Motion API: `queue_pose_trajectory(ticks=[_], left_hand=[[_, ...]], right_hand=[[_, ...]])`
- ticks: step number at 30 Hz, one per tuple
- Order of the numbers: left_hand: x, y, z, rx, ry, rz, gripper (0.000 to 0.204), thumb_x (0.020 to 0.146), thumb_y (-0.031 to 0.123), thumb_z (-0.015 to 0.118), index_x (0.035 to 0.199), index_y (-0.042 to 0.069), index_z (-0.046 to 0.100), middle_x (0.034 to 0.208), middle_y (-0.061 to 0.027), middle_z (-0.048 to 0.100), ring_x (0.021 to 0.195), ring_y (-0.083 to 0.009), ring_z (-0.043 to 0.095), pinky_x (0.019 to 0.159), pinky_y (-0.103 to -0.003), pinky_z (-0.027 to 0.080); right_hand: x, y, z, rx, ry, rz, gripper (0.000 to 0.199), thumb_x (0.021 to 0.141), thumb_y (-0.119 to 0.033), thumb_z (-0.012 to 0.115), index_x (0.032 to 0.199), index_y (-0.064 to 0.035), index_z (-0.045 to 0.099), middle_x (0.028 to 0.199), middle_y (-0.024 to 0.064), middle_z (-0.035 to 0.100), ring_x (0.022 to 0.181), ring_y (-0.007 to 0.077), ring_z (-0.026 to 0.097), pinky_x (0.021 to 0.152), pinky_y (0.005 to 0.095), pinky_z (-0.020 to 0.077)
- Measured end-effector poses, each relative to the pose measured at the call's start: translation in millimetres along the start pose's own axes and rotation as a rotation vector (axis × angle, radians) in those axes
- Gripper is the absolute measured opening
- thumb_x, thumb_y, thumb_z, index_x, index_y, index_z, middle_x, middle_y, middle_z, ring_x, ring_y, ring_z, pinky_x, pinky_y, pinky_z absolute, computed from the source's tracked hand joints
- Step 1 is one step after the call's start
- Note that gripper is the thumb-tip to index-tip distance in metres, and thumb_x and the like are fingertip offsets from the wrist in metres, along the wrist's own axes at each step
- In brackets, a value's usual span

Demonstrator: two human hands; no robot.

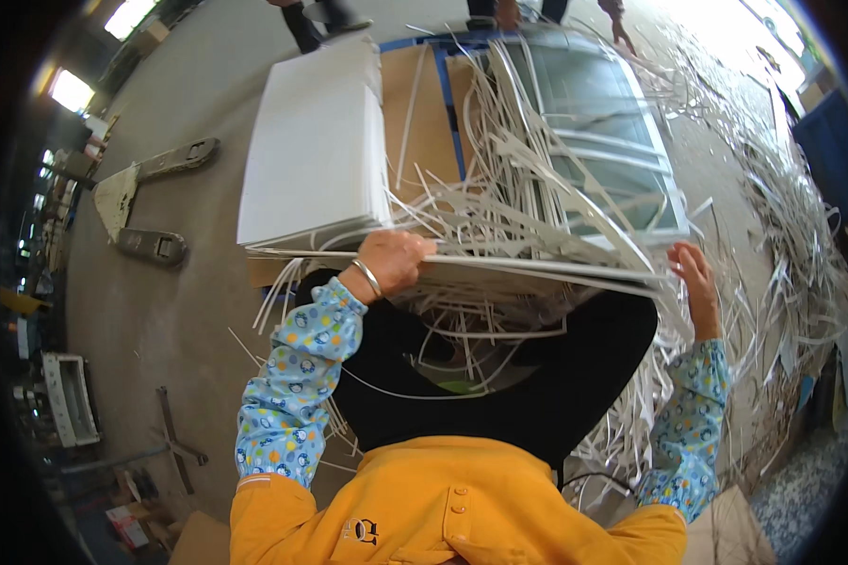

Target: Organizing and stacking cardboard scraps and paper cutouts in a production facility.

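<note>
My left hand (396, 262), a bangle at its wrist, is closed on the long edge of thin white sheet material (537, 267) seen nearly edge-on above my lap. At its right end is my right hand (695, 282), fingers raised and apart; whether they touch the edge I cannot tell. Just past my left hand lies a tall stack of white sheets (311, 141). Right of it, many loose white strips (528, 160) are heaped in a tangle. Farther right is a stack of greenish, translucent sheets (598, 122) with white edges, partly covered by strips.
Brown board (410, 113) and a blue frame (452, 122) show between the stacks. Piles of white offcuts (773, 217) cover the floor at right. At left stands a pallet-jack-like fork (141, 198). Another person's legs (311, 24) and a hand (622, 28) appear at the far side.
</note>
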State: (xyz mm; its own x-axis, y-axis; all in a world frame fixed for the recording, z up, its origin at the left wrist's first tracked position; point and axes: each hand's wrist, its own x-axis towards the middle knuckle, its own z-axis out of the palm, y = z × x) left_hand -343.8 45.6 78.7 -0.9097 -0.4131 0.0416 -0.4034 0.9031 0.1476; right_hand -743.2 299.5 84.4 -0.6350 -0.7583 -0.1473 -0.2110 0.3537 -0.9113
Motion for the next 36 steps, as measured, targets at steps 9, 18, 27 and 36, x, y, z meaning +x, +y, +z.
queue_pose_trajectory(ticks=[9,18,27,36], left_hand=[[9.9,0.2,6.7,-0.028,0.025,-0.008,0.006,0.067,0.019,0.053,0.070,0.015,0.056,0.075,-0.0063,0.056,0.065,-0.0273,0.058,0.052,-0.038,0.047],[8.3,17.6,14.4,-0.004,0.154,0.067,0.011,0.068,0.015,0.059,0.076,0.010,0.054,0.073,-0.0053,0.056,0.069,-0.0235,0.061,0.057,-0.035,0.048],[19.9,26.6,17.9,-0.042,0.204,0.077,0.014,0.067,0.018,0.063,0.073,0.009,0.053,0.070,-0.0056,0.056,0.069,-0.0228,0.060,0.059,-0.034,0.048],[18.4,30.3,19.1,-0.057,0.255,0.107,0.009,0.067,0.016,0.058,0.068,0.009,0.053,0.066,-0.0054,0.055,0.066,-0.0221,0.059,0.059,-0.034,0.048]], right_hand=[[-13.7,10.7,38.5,0.543,0.156,-0.180,0.028,0.088,-0.029,0.043,0.086,-0.0058,0.058,0.086,0.0034,0.057,0.079,0.0126,0.051,0.073,0.0253,0.0406],[-15.5,17.9,44.0,0.629,0.113,-0.177,0.040,0.091,-0.038,0.041,0.088,-0.0021,0.058,0.073,0.0070,0.058,0.071,0.0160,0.055,0.075,0.0303,0.0418],[-19.2,20.6,50.5,0.581,0.204,-0.244,0.045,0.092,-0.042,0.037,0.094,-0.0013,0.056,0.073,0.0075,0.057,0.073,0.0160,0.052,0.078,0.0299,0.0390],[-39.2,13.6,46.9,0.579,0.061,-0.209,0.045,0.091,-0.043,0.038,0.097,-0.0025,0.055,0.074,0.0052,0.055,0.073,0.0136,0.051,0.076,0.0287,0.0393]])
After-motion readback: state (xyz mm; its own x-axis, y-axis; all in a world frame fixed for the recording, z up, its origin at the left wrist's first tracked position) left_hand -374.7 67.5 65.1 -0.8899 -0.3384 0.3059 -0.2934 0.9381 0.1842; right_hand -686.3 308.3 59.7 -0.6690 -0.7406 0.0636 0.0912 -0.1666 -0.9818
